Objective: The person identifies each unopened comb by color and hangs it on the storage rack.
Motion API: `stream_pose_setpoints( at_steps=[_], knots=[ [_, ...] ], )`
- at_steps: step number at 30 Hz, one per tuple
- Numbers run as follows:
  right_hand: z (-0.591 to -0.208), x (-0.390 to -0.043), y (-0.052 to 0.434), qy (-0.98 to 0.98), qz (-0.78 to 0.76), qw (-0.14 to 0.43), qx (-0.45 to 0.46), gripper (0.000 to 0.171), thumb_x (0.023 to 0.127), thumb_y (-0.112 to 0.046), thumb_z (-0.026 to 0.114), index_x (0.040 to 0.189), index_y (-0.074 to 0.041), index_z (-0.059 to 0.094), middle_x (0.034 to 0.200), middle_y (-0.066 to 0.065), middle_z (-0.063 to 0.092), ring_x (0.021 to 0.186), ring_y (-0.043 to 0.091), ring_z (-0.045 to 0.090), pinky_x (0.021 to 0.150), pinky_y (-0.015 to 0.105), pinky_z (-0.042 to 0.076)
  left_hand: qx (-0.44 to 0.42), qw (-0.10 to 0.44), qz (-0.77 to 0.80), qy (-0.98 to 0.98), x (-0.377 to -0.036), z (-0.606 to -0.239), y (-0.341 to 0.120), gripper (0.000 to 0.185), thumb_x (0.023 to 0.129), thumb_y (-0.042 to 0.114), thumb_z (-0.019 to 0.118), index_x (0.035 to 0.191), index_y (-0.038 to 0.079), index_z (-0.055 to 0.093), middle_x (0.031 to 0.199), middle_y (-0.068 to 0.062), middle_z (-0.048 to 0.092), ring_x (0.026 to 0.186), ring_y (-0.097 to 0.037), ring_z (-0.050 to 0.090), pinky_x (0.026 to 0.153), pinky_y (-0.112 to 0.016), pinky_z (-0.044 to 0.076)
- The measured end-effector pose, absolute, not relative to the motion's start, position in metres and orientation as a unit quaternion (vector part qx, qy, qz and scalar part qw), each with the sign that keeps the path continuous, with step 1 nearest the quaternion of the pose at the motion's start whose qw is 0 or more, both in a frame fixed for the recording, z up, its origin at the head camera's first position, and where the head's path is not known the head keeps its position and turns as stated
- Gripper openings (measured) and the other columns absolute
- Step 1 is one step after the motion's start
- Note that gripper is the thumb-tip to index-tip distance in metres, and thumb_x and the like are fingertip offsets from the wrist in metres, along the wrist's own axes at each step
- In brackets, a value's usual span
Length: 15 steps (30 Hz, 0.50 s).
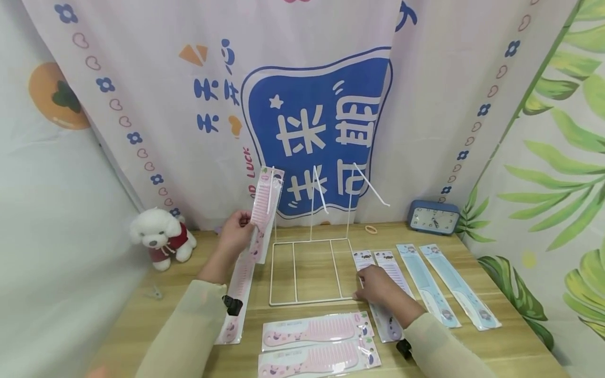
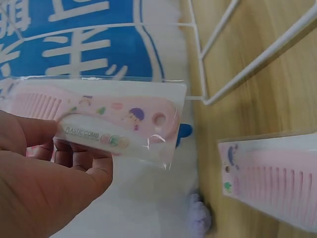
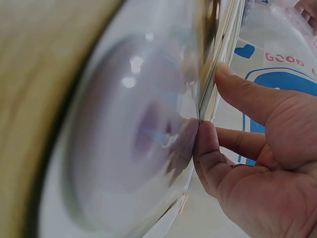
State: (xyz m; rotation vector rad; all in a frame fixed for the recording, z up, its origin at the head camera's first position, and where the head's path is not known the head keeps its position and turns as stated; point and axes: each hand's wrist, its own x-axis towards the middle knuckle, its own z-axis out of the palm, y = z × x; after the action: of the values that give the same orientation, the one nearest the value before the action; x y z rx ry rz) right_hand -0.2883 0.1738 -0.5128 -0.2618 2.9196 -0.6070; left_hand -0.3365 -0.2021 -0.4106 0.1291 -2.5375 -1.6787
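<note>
My left hand (image 1: 238,229) pinches a packaged pink comb (image 2: 133,116) between thumb and fingers. That pack is upright at the left hook of a white wire display rack (image 1: 295,271); whether the hook passes through its hole cannot be told. My right hand (image 1: 379,283) is at the rack's front right corner, thumb and curled fingers on either side of the wire frame. Beneath and beside that hand lie two packaged purple combs (image 1: 391,265), partly covered by it. In the right wrist view, one clear pack (image 3: 133,134) fills the foreground, close to the fingertips.
Two packaged pink combs (image 1: 316,331) lie in front of the rack, another (image 1: 242,283) under the left forearm. Two blue packs (image 1: 427,283) lie at right. A toy dog (image 1: 160,236), a clip (image 1: 153,293), a hair tie (image 1: 371,229) and a clock (image 1: 433,217) surround them.
</note>
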Motion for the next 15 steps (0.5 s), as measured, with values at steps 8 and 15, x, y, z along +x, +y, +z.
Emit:
stream_pose_setpoints(
  at_steps=[8, 15],
  knots=[
    [-0.513, -0.289, 0.175, 0.971, -0.207, 0.083, -0.082, 0.060, 0.084, -0.022, 0.095, 0.132, 0.007, 0.073, 0.106, 0.012, 0.074, 0.096, 0.024, 0.067, 0.095, 0.048, 0.061, 0.001, 0.079, -0.510, -0.856, -0.373, -0.439, -0.194, 0.018, 0.110, 0.007, 0.058, 0.125, -0.003, 0.062, 0.129, -0.024, 0.065, 0.119, -0.036, 0.062, 0.106, -0.048, 0.056],
    [-0.513, -0.289, 0.174, 0.972, -0.204, 0.085, -0.075, 0.063, 0.084, -0.023, 0.096, 0.134, 0.006, 0.072, 0.108, 0.012, 0.074, 0.097, 0.023, 0.066, 0.096, 0.047, 0.061, -0.015, 0.101, -0.506, -0.856, -0.385, -0.451, -0.189, 0.013, 0.111, 0.009, 0.057, 0.121, 0.000, 0.061, 0.120, -0.019, 0.065, 0.108, -0.029, 0.061, 0.092, -0.036, 0.053]
  ],
)
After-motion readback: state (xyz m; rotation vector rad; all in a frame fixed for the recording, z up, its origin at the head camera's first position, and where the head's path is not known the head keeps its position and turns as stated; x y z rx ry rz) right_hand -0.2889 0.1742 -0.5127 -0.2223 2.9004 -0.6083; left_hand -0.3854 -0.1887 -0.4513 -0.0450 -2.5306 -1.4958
